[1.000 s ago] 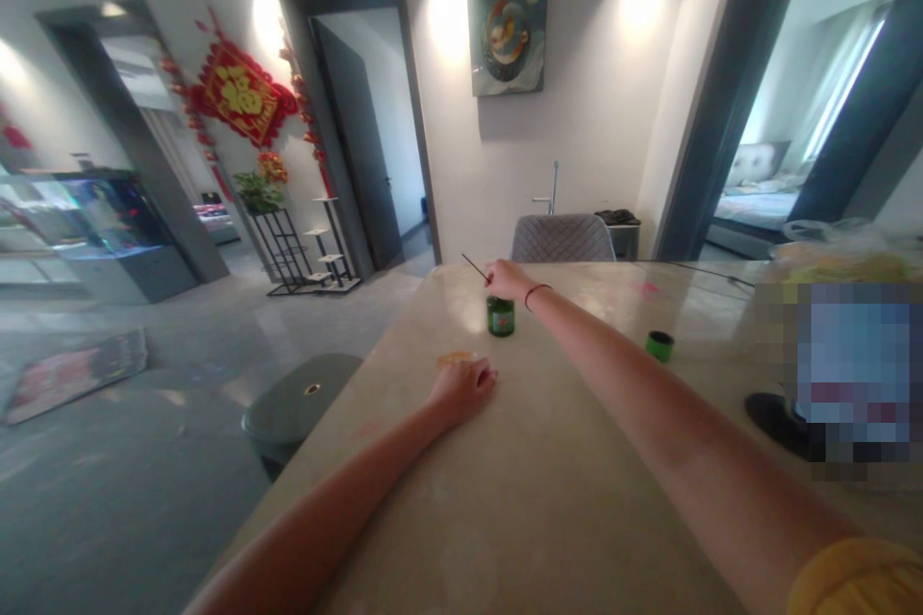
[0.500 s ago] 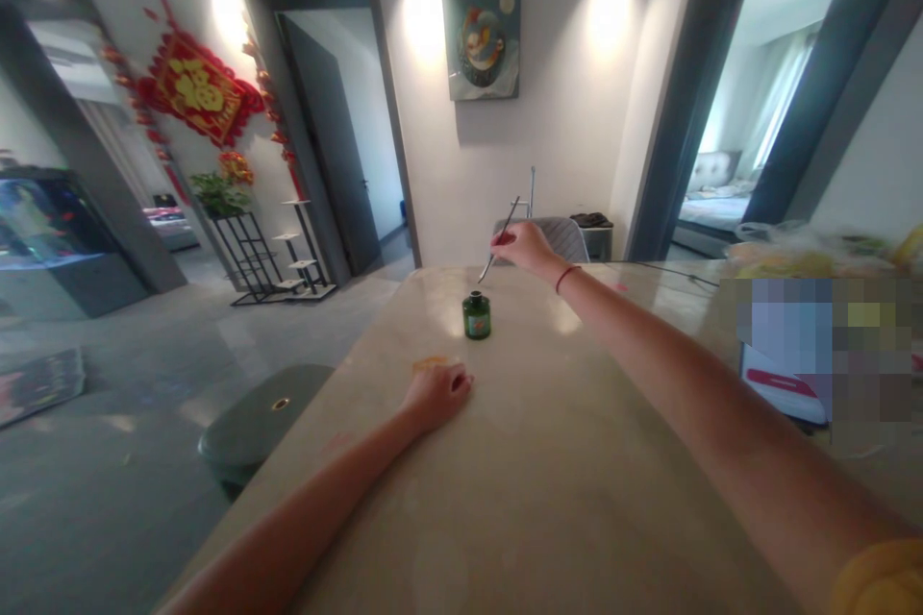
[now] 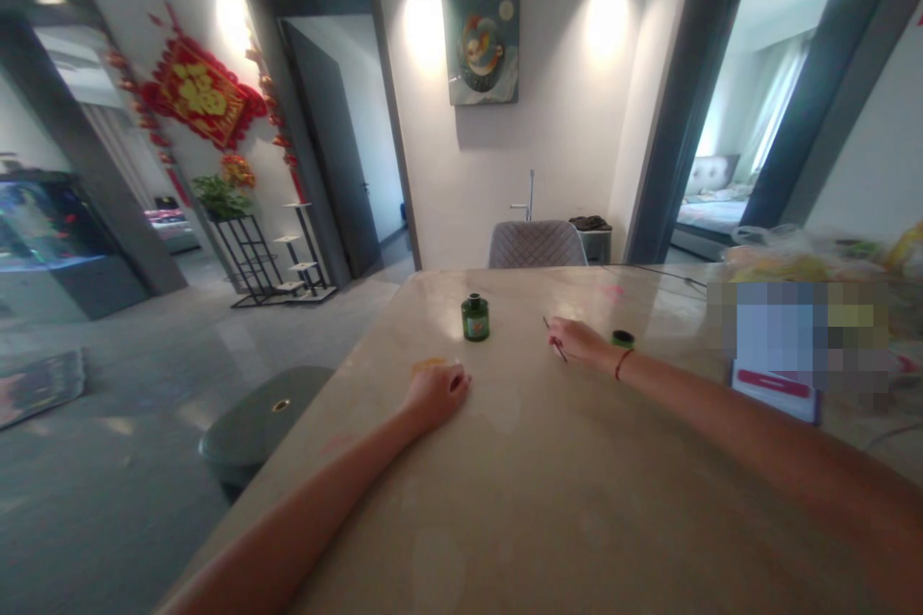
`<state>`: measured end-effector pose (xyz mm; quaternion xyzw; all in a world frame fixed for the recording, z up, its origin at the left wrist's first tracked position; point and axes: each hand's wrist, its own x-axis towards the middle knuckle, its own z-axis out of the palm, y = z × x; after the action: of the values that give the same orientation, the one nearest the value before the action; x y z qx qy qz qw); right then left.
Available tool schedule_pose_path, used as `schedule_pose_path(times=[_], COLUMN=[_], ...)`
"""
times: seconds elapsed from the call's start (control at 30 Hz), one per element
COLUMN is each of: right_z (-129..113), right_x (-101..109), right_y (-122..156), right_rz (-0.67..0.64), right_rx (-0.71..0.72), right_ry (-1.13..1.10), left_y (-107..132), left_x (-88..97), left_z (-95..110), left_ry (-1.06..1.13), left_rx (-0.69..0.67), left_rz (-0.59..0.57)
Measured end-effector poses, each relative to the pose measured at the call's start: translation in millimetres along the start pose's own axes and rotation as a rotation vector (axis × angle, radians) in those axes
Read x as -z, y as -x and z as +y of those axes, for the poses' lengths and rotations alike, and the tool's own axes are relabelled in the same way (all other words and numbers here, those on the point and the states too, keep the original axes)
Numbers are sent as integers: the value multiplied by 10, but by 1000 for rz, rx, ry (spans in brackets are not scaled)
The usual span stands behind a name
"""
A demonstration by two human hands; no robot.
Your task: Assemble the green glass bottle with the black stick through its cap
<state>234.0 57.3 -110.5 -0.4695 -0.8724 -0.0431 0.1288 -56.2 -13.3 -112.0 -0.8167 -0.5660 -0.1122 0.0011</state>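
A small dark green bottle (image 3: 475, 317) stands open on the beige table (image 3: 534, 500), far from me. My right hand (image 3: 577, 342) rests on the table to the right of it, pinching a thin dark stick (image 3: 555, 352) whose tip points down at the tabletop. Just behind that hand lies the bottle's green cap (image 3: 623, 338). My left hand (image 3: 438, 391) lies on the table nearer to me with its fingers curled loosely, next to a small orange patch (image 3: 428, 364) on the surface. It holds nothing that I can see.
A grey padded chair (image 3: 536, 243) stands at the table's far end. A grey round stool (image 3: 260, 423) sits left of the table. Bags and a blurred box (image 3: 779, 346) crowd the table's right side. Doorways open left and right.
My right hand lifted the stick out of the bottle, swung right and came down onto the table beside the green cap. My left hand stayed put.
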Motion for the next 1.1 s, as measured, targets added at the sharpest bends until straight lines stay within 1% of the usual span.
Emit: schedule_pose_path(times=[0.07, 0.13, 0.2, 0.23, 0.27, 0.3, 0.37, 0.43, 0.47, 0.53, 0.57, 0.67, 0.7, 0.77, 0.8, 0.87, 0.93, 0.97, 1.03, 1.1], right_z=[51, 89, 124, 145, 171, 203, 280, 361, 396, 442, 451, 426, 402, 328, 275, 133, -54, -158, -370, -558], right_x=[-46, -16, 77, 137, 199, 256, 340, 371, 372, 371, 382, 498, 560, 682, 728, 761, 709, 656, 528, 407], right_y=[79, 119, 129, 127, 120, 111, 86, 58, 44, 14, -7, -130, -203, -395, -508, -745, -962, -1054, -1201, -1298], right_rz=[-67, -118, -148, -154, -158, -161, -208, -321, -376, -438, -436, -399, -386, -354, -307, -97, 87, 153, 206, 252], right_rx=[3, 37, 87, 90, 64, 3, -187, -376, -440, -494, -485, -368, -324, -280, -250, -185, -188, -192, -214, -234], right_ry=[25, 13, -10, -1, 31, 85, 188, 221, 215, 202, 198, 143, 113, 68, 26, -217, -392, -461, -561, -615], left_y=[8, 12, 12, 11, 10, 7, 2, -3, -6, -12, -15, -17, -16, -11, -8, -5, -4, -5, -7, -8], left_x=[5, 9, 10, 7, 3, -3, -22, -42, -51, -62, -65, -64, -63, -62, -62, -61, -57, -53, -43, -28], left_z=[6, 10, 10, 8, 5, 0, -14, -28, -34, -41, -41, -37, -35, -32, -31, -30, -27, -24, -14, -1], left_ry=[-11, -11, -2, 2, 3, 2, -3, -7, -9, -13, -15, -16, -14, -7, -5, 0, 1, 0, -6, -11], left_rx=[0, -1, 2, 3, 3, 1, -5, -5, -6, -7, -7, -4, -4, -6, -7, -10, -12, -12, -6, 6], left_rz=[4, -4, -15, -20, -22, -19, -8, 4, 8, 12, 14, 5, 5, 8, 11, 14, 12, 9, 1, -8])
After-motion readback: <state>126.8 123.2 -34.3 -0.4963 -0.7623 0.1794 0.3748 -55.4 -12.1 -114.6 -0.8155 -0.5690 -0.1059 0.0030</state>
